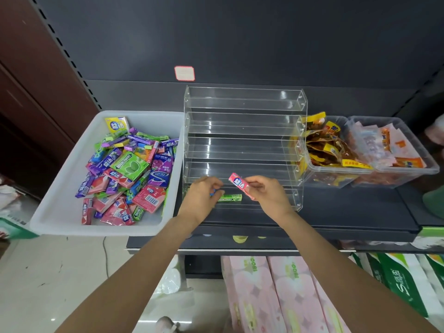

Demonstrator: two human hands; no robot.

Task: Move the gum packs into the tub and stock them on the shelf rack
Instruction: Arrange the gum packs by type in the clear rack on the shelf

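A clear acrylic tiered rack (pixel 242 131) stands on the dark shelf, its upper tiers bare. My left hand (pixel 201 195) is at the lowest tier and grips a green Doublemint stick pack (pixel 230 198); a bit of blue pack shows under its fingers. My right hand (pixel 266 193) pinches a pink gum stick pack (pixel 240 185), tilted, just above the lowest tier. To the left, the white tub (pixel 60 207) holds a heap of several gum packs (pixel 129 164) in green, purple, pink and yellow.
Two clear bins of snack packets (pixel 336 150) (pixel 394 145) sit right of the rack. A white label (pixel 184 73) is stuck on the dark back panel. Below the shelf edge lie pink tissue packs (pixel 276 294) and green-and-white packs (pixel 406 280).
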